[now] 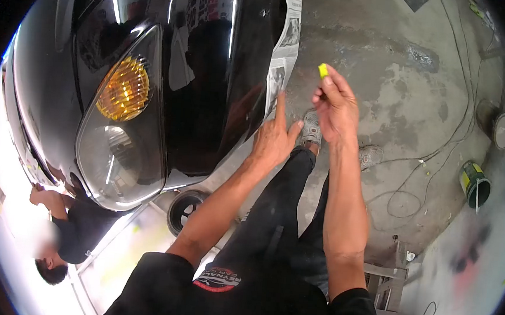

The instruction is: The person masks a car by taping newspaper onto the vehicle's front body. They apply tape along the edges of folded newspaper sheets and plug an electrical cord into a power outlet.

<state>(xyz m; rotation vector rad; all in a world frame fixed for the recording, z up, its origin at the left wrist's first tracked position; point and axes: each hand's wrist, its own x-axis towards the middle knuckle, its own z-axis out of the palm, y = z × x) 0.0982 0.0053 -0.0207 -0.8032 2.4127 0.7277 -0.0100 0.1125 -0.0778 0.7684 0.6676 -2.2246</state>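
My right hand (pixel 339 108) is raised above the floor, its thumb and fingers pinching a small bright yellow piece (pixel 323 71) whose kind I cannot make out. To its left, my left hand (pixel 273 141) has the index finger stretched out and the thumb apart, holding nothing. That fingertip lies at a strip of newspaper (pixel 277 71) running along the edge of a glossy black car body panel (pixel 250 58). Whether the finger presses on the paper or only hovers over it, I cannot tell.
The car's headlight (pixel 124 113), with an amber lamp, is at left. Beyond it stands another person (pixel 75 227). A wheel (pixel 185 211) lies below. Cables (pixel 450 139) cross the concrete floor at right, near a tin can (pixel 502 131), a green bucket (pixel 475 185) and a wooden stool (pixel 394 273).
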